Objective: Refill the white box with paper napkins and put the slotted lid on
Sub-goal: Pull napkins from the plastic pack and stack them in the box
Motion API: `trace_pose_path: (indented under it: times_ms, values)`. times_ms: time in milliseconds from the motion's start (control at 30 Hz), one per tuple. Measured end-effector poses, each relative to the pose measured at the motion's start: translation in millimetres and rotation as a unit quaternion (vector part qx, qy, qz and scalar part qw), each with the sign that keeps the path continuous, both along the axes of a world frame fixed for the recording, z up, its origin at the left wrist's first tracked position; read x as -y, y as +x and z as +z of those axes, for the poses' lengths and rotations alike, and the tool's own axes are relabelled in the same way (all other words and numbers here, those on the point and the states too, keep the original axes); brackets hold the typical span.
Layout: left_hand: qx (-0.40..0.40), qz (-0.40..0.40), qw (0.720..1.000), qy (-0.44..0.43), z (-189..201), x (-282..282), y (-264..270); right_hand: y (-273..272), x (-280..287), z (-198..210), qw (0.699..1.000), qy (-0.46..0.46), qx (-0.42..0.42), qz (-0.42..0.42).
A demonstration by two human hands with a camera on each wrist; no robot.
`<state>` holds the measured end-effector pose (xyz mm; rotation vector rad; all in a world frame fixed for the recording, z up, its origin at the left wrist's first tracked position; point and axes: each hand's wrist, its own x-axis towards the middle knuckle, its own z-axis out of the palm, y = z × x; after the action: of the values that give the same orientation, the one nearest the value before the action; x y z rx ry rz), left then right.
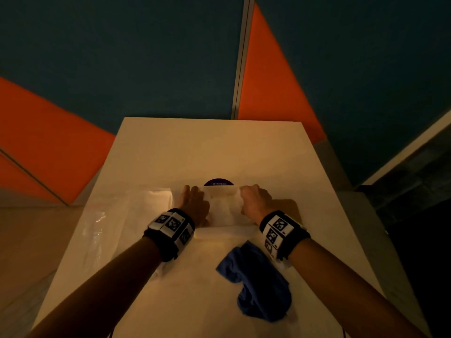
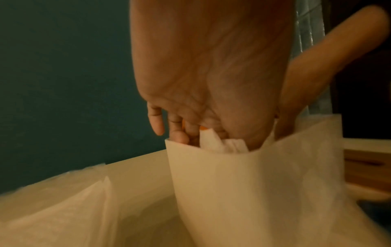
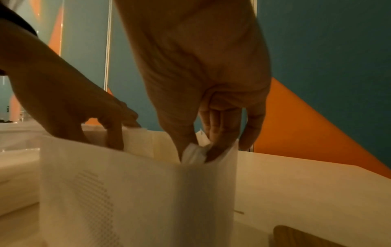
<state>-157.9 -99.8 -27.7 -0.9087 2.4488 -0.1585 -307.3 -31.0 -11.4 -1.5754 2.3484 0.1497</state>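
Observation:
The white box [image 1: 223,217] stands open-topped in the middle of the table, between my two hands. White paper napkins [image 2: 224,145] stick up inside it. My left hand [image 1: 192,201] reaches into the box's left end, with thumb and fingers around the napkins [image 3: 137,142]. At the right end my right hand [image 1: 255,198] pinches a bunch of napkins [image 3: 193,155] between thumb and fingers, just inside the rim. The box's near wall [image 3: 127,192] hides the fingertips of both hands. The wooden slotted lid [image 1: 291,208] lies flat on the table right of the box.
A clear plastic pack holding more napkins [image 1: 136,208] lies left of the box. A crumpled blue cloth [image 1: 258,281] sits near the front, under my right forearm. A round purple sticker [image 1: 218,182] shows behind the box. The white table [image 1: 195,147] ends at a teal and orange wall.

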Motion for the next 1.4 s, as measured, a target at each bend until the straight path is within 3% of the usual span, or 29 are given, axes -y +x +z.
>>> trace_pose_path:
  times_ms: [133, 333, 400, 467, 567, 633, 900, 967, 1033, 1067, 1133, 1200, 1267, 1333, 1400]
  values:
    - [0.006, 0.008, 1.000, -0.005, 0, 0, -4, 2, 1, -1, 1.000, -0.015, 0.000, -0.002]
    - [-0.121, 0.011, 0.991, -0.049, 15, -7, -1, 0, -6, 3, 0.987, -0.090, -0.098, 0.088]
    - [-0.121, -0.007, 0.992, -0.035, 17, -11, -9, 1, -2, 4, 0.984, -0.056, -0.091, 0.143]
    - [-0.073, -0.005, 0.997, -0.007, 13, -14, -20, 3, 3, 3, 0.979, 0.005, -0.092, 0.183]
    - [0.027, -0.018, 0.999, 0.020, 1, -16, -31, 5, 6, -1, 0.975, 0.089, -0.096, 0.180]
    - [0.053, -0.018, 0.998, 0.031, -8, -11, -33, 6, 6, -4, 0.974, 0.109, -0.093, 0.177]
    - [0.013, -0.031, 0.998, 0.059, -28, 5, -26, 15, 7, -12, 0.971, 0.122, -0.095, 0.181]
    - [-0.045, -0.025, 0.993, 0.104, -20, 6, -18, 13, 5, -8, 0.974, 0.123, -0.071, 0.176]
    - [-0.192, 0.014, 0.968, 0.160, -5, 4, -1, 10, 5, -2, 0.978, 0.126, -0.039, 0.164]
    - [-0.292, 0.029, 0.943, 0.159, 3, 0, 11, 9, 5, 3, 0.978, 0.128, -0.029, 0.160]
    - [-0.462, 0.071, 0.880, 0.086, 14, -9, 42, 11, 8, 15, 0.977, 0.130, -0.032, 0.164]
    - [-0.550, 0.161, 0.820, 0.006, 17, -20, 80, 21, 11, 32, 0.976, 0.122, -0.037, 0.176]
    - [-0.543, 0.270, 0.795, -0.008, 11, -30, 119, 41, 18, 48, 0.975, 0.097, -0.022, 0.199]
    - [-0.466, 0.365, 0.806, 0.031, -1, -40, 151, 69, 27, 58, 0.966, 0.060, -0.003, 0.251]
    - [-0.403, 0.408, 0.817, 0.061, -15, -52, 172, 101, 38, 62, 0.949, 0.040, 0.025, 0.311]
